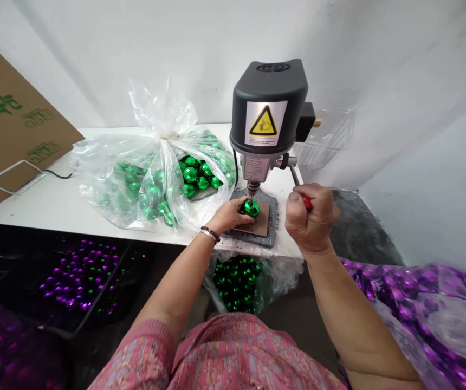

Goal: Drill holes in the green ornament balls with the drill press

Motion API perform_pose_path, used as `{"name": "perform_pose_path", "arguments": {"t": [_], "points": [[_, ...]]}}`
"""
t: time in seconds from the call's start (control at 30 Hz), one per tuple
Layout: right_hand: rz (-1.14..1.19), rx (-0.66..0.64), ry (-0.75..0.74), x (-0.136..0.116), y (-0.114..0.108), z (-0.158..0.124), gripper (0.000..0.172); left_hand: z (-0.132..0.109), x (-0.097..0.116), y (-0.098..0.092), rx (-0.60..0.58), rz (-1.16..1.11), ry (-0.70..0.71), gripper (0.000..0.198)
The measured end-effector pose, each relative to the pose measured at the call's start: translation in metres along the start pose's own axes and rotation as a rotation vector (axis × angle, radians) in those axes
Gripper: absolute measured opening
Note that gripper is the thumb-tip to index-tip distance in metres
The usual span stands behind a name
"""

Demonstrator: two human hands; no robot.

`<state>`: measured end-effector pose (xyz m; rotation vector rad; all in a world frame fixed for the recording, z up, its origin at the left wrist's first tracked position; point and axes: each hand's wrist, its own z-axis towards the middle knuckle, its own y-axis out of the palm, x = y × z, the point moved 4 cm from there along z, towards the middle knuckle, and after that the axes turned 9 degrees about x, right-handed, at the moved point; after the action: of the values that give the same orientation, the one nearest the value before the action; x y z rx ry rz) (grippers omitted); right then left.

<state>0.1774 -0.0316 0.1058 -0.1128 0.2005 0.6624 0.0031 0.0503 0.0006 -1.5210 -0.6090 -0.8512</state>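
Observation:
A shiny green faceted ball point(251, 208) rests on a brown board point(260, 224) atop the grey base of a bench drill press point(271, 86). My left hand point(230, 215) grips the ball from its left side, thumb in front and fingers behind. Directly above, the drill chuck point(253, 187) points down, its bit at the top of the ball; whether it has entered I cannot tell. My right hand point(311, 216) is closed round the red-tipped feed lever point(306, 202) on the drill's right side.
A tied clear plastic bag point(163, 173) of green balls lies left of the drill on the white table point(25, 214). A cardboard box point(17, 119) stands farther left. Below the table edge hangs an open bag of green balls point(237, 281). Purple balls point(412, 292) fill a bag at right.

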Motion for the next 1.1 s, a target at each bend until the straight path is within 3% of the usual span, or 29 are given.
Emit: {"name": "perform_pose_path", "arguments": {"t": [0.27, 0.33, 0.5, 0.63, 0.7, 0.8, 0.83, 0.9, 0.97, 1.03, 1.1], "points": [[0.024, 0.015, 0.018, 0.001, 0.001, -0.012, 0.005, 0.002, -0.005, 0.002, 0.006, -0.074, -0.002, 0.075], [0.009, 0.002, 0.081, 0.001, 0.003, 0.006, 0.006, 0.001, -0.003, 0.001, 0.025, -0.057, -0.011, 0.075], [0.056, -0.063, 0.433, 0.005, 0.014, 0.067, 0.022, -0.018, 0.006, -0.003, 0.039, -0.058, 0.015, 0.072], [0.067, -0.104, 0.520, 0.005, 0.018, 0.080, 0.021, -0.051, 0.002, -0.013, 0.025, -0.100, 0.092, 0.071], [0.076, -0.095, 0.545, 0.006, 0.018, 0.076, 0.019, -0.070, -0.002, -0.017, -0.072, -0.094, 0.157, 0.073], [0.104, -0.059, 0.557, 0.006, 0.017, 0.071, 0.016, -0.093, -0.011, -0.021, -0.325, -0.091, 0.194, 0.081], [0.104, -0.050, 0.561, 0.007, 0.017, 0.070, 0.016, -0.095, -0.014, -0.025, -0.352, -0.089, 0.187, 0.081], [0.092, -0.040, 0.564, 0.008, 0.016, 0.070, 0.016, -0.087, -0.019, -0.041, -0.242, -0.059, 0.155, 0.069], [0.084, -0.039, 0.567, 0.010, 0.017, 0.069, 0.017, -0.065, -0.024, -0.065, 0.001, 0.048, 0.114, 0.049], [0.090, -0.040, 0.565, 0.011, 0.017, 0.068, 0.017, -0.036, -0.030, -0.091, 0.229, 0.263, 0.060, 0.036], [0.091, -0.043, 0.567, 0.011, 0.017, 0.068, 0.019, -0.008, -0.036, -0.111, 0.360, 0.525, -0.011, 0.038]]}}
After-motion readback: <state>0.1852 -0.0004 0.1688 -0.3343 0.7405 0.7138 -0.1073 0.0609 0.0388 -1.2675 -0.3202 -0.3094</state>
